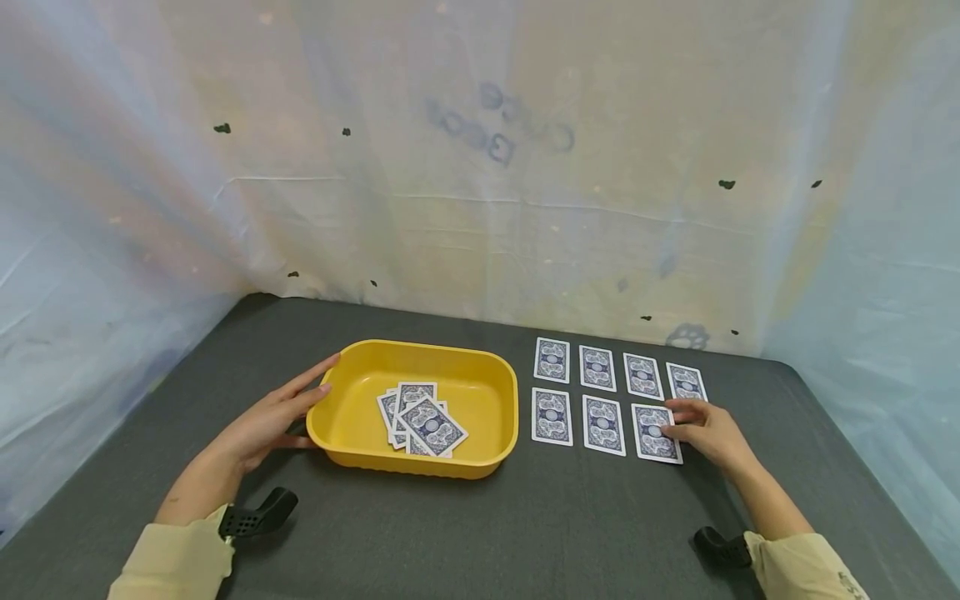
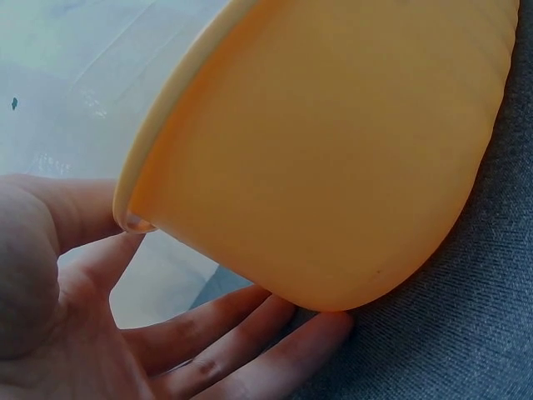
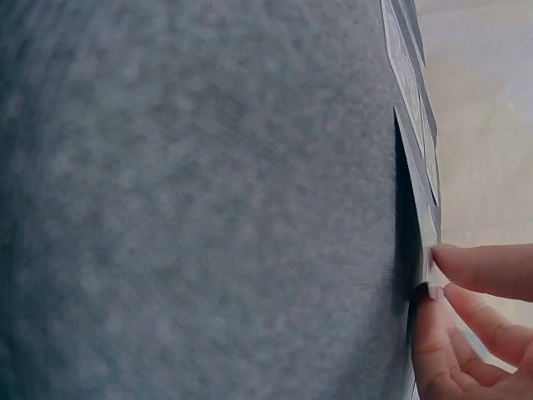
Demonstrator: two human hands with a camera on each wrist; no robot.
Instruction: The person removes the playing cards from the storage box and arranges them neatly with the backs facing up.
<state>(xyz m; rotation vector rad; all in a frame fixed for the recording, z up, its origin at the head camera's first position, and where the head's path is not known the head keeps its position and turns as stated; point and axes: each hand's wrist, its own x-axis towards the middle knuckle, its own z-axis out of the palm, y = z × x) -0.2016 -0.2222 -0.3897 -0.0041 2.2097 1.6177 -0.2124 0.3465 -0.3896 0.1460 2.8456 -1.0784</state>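
A yellow plastic tray (image 1: pixel 412 472) stands at the middle left, holding a loose heap of blue-and-white playing cards (image 1: pixel 433 425) with their patterned backs up. My left hand (image 1: pixel 267 419) rests against its left end, fingers spread and fairly straight along the rim and outer wall. In the left wrist view the fingertips (image 2: pixel 321 337) touch the tray's lower edge. To the right, my right hand (image 1: pixel 708 431) pinches a playing card (image 1: pixel 654 433) by its right edge between thumb and fingers. The right wrist view shows this card tilted, one end raised off the cloth.
Beyond the held card, several cards form a far row (image 1: pixel 597 367). Two more cards (image 1: pixel 577 419) lie left of it in the near row. Dark grey cloth covers the table (image 1: pixel 480 533). A pale sheet (image 1: pixel 480 208) hangs behind and along the sides.
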